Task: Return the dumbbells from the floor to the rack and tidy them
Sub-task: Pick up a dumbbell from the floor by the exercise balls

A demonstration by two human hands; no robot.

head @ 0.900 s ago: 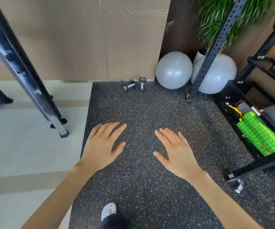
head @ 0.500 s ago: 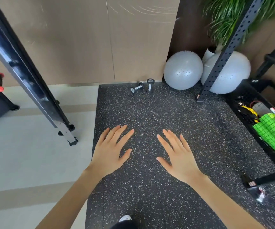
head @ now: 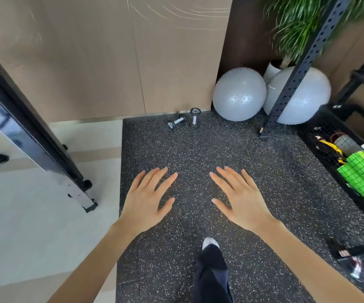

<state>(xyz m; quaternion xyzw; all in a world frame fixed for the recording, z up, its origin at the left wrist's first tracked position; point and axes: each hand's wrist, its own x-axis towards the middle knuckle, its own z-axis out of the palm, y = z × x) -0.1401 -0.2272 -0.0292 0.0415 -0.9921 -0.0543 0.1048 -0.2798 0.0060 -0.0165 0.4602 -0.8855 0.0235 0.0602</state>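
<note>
Dumbbells: two small, chrome handles, black ends | one (head: 176,122) lies flat, other (head: 194,118) stands on end just beside it | on speckled mat (head: 264,182) at wall base | left hand (head: 147,199), right hand (head: 241,199): fingers spread, holding nothing, well short of them

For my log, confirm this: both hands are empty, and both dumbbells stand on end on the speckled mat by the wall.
Only the right dumbbell stands on end; the left dumbbell lies on its side, per the head view. The rest holds.
</note>
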